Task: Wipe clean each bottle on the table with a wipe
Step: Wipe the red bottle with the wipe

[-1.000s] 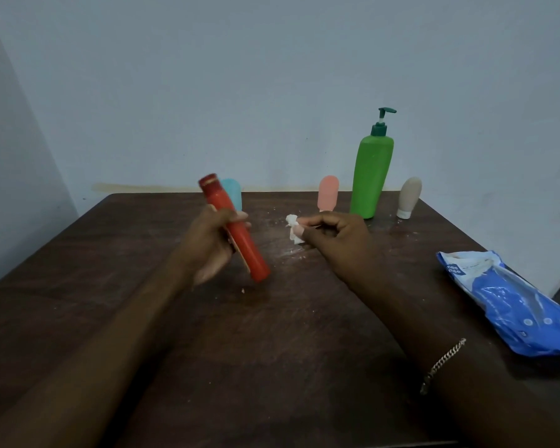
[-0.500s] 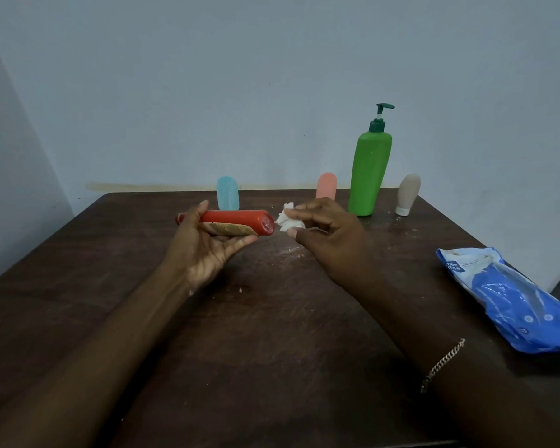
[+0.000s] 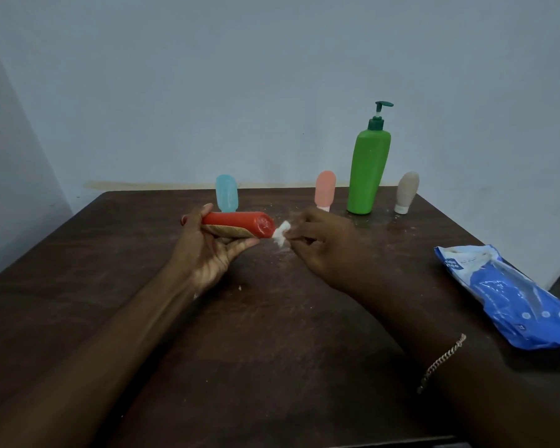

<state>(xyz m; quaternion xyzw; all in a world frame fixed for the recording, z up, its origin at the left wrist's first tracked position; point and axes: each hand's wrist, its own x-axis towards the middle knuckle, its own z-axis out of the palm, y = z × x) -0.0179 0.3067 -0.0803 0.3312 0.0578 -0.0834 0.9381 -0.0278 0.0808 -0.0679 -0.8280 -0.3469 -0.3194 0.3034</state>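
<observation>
My left hand point(image 3: 207, 253) holds a red bottle point(image 3: 240, 223) lying level above the dark wooden table point(image 3: 272, 334), its flat end facing right. My right hand point(image 3: 324, 244) pinches a small crumpled white wipe point(image 3: 281, 233) that touches that flat end. At the back of the table stand a blue bottle point(image 3: 227, 197), a pink bottle point(image 3: 325, 190), a tall green pump bottle point(image 3: 368, 169) and a beige bottle point(image 3: 406, 196). The red bottle's cap end is hidden behind my left fingers.
A blue and white wipes pack point(image 3: 511, 295) lies at the table's right edge. White crumbs speckle the table near the bottles. A pale wall point(image 3: 272, 76) rises right behind the table's far edge.
The left hand has turned the red bottle from tilted upright to level. The right hand has brought the wipe onto the bottle's flat end.
</observation>
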